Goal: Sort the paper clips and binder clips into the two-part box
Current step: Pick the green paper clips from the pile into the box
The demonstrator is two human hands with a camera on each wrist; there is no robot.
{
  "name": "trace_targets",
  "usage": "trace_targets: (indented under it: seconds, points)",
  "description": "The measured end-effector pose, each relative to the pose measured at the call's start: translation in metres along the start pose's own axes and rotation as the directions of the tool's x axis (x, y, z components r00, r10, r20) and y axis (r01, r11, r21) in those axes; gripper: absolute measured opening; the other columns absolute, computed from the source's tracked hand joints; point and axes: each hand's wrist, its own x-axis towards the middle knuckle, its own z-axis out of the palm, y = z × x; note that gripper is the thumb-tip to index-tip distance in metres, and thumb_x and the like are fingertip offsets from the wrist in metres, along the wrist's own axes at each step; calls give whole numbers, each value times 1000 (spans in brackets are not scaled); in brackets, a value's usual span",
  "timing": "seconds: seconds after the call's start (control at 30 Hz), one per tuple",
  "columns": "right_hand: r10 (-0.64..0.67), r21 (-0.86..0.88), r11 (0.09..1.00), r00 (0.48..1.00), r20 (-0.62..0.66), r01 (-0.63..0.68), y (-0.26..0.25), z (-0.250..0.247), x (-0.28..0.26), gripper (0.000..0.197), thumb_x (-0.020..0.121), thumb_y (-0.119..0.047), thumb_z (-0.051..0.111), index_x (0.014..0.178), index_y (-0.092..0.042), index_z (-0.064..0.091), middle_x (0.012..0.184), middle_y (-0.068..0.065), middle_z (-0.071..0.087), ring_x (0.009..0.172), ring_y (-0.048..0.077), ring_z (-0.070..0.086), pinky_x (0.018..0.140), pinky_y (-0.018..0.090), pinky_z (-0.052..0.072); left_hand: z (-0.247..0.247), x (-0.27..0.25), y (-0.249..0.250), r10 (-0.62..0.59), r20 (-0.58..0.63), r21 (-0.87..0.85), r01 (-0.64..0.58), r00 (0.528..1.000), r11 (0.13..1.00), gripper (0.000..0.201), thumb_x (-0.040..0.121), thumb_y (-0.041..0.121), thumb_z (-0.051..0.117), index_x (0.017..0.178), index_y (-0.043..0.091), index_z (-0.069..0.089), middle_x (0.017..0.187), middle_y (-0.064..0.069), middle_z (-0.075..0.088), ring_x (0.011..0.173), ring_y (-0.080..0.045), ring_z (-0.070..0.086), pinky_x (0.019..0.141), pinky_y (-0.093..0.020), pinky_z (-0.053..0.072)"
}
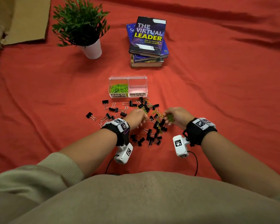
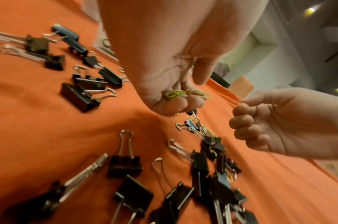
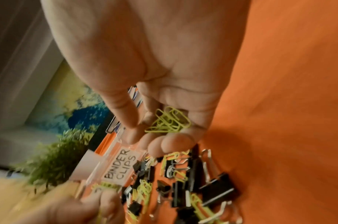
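Observation:
The clear two-part box [image 1: 128, 77] stands on the red cloth. Its left part, labelled PAPER CLIPS, holds green paper clips [image 1: 119, 88]; its right part [image 1: 138, 88], labelled BINDER CLIPS [image 3: 120, 166], looks empty. In front of the box lies a mixed pile of black binder clips [image 1: 152, 135] and loose green paper clips [image 1: 154, 112]. My left hand [image 1: 141, 118] hovers over the pile, fingers curled round a few green paper clips [image 2: 176, 93]. My right hand [image 1: 168, 118], just right of it, cups a small bunch of green paper clips [image 3: 168, 121] in curled fingers.
A potted plant [image 1: 87, 29] in a white cup stands at the back left. A stack of books [image 1: 148, 41] sits behind the box. Cardboard [image 1: 23, 18] lies at the far left corner. Scattered binder clips [image 1: 90, 115] reach out left of the pile.

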Motion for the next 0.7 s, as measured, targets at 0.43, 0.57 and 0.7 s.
trace_targets:
  seconds: [0.43,0.57,0.7]
  points:
    - [-238,-912,399,971,-6,92,39,7,-9,8,81,-25,60,87,-21,60,83,1,65,80,22,60,66,31,45,42,9,0,299,-51,713,-175,953,679,19,90,30,56,98,15,49,85,-3,61,82,-25,58,63,-31,42]
    - [-263,-873,467,965,11,138,36,-1,-7,9,81,-20,60,90,-23,60,70,-8,56,70,17,58,61,28,44,24,6,-5,256,-67,717,-132,964,685,14,86,20,54,97,13,49,87,-5,61,83,-28,60,65,-31,44]
    - [-323,-877,436,945,58,202,35,0,-2,19,86,-20,57,103,-27,57,60,-10,47,61,14,52,54,26,38,22,0,-2,272,-83,709,-135,959,692,12,83,19,54,94,16,50,82,-2,59,78,-26,59,63,-29,43]
